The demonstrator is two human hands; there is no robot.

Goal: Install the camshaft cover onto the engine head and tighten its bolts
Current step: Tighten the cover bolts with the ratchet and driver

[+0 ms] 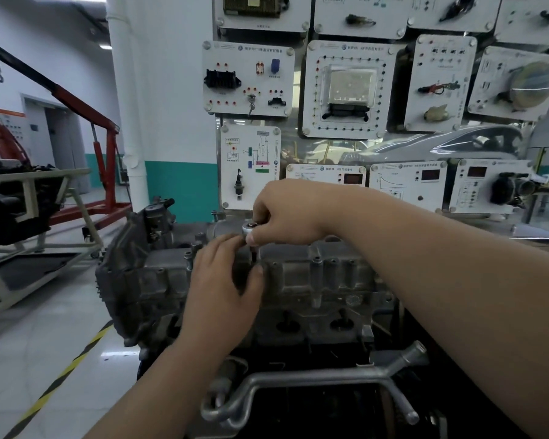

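Note:
The grey cast camshaft cover (317,274) lies on top of the engine head (327,315) in the middle of the view. Several bolt heads (316,260) stand along its near edge. My right hand (286,213) grips the chrome head of a ratchet wrench (250,229) above the cover. A dark socket extension (255,253) runs straight down from the ratchet to the cover. My left hand (225,283) curls around the lower part of that extension, thumb on the right side. The socket tip and the bolt under it are hidden by my fingers.
A silver coolant pipe (298,384) crosses below the engine at the near edge. A training panel wall (346,90) with mounted parts stands right behind the engine. A red engine crane (105,147) and a metal stand (38,223) occupy the floor at left, beside a yellow-black stripe (61,375).

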